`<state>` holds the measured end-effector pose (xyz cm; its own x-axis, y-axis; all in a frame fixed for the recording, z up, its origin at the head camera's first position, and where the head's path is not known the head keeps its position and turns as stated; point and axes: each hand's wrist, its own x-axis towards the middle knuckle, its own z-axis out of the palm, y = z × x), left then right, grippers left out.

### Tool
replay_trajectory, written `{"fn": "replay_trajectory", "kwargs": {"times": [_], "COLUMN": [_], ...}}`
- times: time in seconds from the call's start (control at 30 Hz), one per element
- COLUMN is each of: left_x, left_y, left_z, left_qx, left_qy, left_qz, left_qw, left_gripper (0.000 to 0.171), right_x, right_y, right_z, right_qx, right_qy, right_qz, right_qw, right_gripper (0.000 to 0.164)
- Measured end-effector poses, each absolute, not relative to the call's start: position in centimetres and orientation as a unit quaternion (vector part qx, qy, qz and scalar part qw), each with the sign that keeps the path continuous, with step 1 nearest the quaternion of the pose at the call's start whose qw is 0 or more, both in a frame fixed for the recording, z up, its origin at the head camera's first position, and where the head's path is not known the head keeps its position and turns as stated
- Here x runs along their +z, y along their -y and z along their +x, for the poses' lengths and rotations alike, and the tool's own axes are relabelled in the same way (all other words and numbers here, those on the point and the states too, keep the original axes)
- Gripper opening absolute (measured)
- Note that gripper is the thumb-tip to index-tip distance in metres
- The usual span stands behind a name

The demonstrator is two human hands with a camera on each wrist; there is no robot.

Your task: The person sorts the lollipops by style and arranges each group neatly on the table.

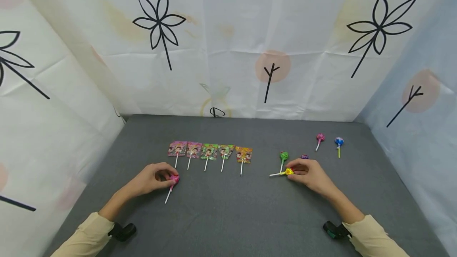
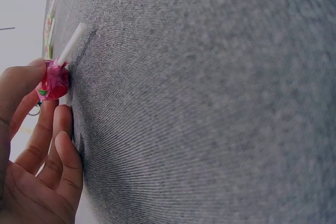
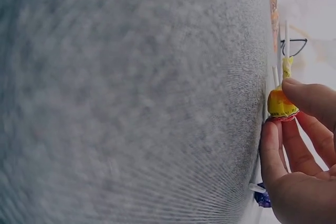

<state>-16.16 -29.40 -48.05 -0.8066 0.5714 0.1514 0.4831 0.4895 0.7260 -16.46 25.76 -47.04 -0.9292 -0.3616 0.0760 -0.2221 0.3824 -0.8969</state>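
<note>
Yellow lollipop (image 1: 288, 171) pinched in my right hand (image 1: 310, 174), pink lollipop (image 1: 174, 178) in left hand (image 1: 150, 178); sideways drag might knock green lollipop (image 1: 283, 156).

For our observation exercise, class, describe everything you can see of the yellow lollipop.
The yellow lollipop has a rounded candy end in a shiny, plastic-looking wrapper with orange and red areas, gathered around a white stick. The right hand pinches the candy end. In the head view the stick points left, close to the lower end of the green lollipop; whether it touches that or the table is unclear.
</note>
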Motion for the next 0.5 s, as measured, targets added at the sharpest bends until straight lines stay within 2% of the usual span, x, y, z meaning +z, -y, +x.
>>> {"fn": "replay_trajectory", "kwargs": {"times": [0.5], "left_x": [-48.08], "left_y": [29.43], "left_z": [-16.21], "left_qx": [0.399], "left_qy": [-0.866], "left_qz": [0.293], "left_qw": [0.069], "left_gripper": [0.019], "right_x": [-46.7], "right_y": [-26.53], "right_z": [-16.16], "right_qx": [-0.564], "right_qy": [-0.811], "right_qz": [-0.142], "right_qw": [0.067], "right_gripper": [0.03]}}
